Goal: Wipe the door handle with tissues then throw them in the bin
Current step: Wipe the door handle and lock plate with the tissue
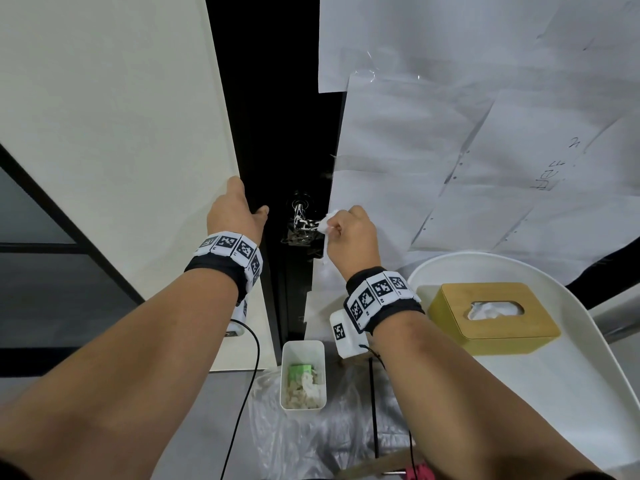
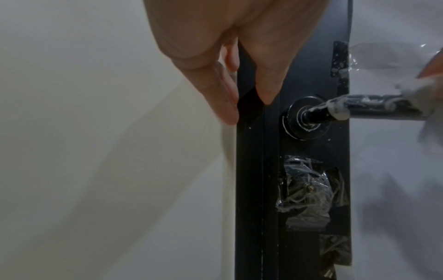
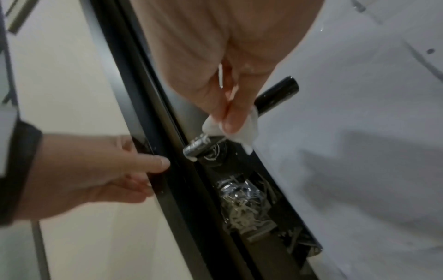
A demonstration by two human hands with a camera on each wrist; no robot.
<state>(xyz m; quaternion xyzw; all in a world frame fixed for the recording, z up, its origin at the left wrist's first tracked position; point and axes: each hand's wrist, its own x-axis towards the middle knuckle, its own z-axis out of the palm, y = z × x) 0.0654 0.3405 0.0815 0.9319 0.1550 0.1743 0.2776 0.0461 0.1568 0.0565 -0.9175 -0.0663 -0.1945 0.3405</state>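
Observation:
A black lever door handle (image 1: pixel 302 224) smeared with white sticks out of the dark door edge (image 2: pixel 249 170). My right hand (image 1: pixel 338 227) pinches a crumpled white tissue (image 1: pixel 325 224) around the handle's bar. In the right wrist view the tissue (image 3: pixel 243 132) wraps the bar under my thumb, and the handle's clean black end (image 3: pixel 280 92) shows past it. My left hand (image 1: pixel 247 204) grips the door edge just left of the handle, thumb in front and fingers behind (image 2: pixel 227 102). A white bin (image 1: pixel 284 375) holding used tissues stands on the floor below.
A yellow tissue box (image 1: pixel 491 315) with a wooden lid sits on a white round table (image 1: pixel 571 393) at the right. Taped paper sheets (image 1: pixel 485 133) cover the door. Crumpled tape (image 2: pixel 307 189) covers the lock below the handle. A clear plastic bag (image 1: pixel 311 441) lies around the bin.

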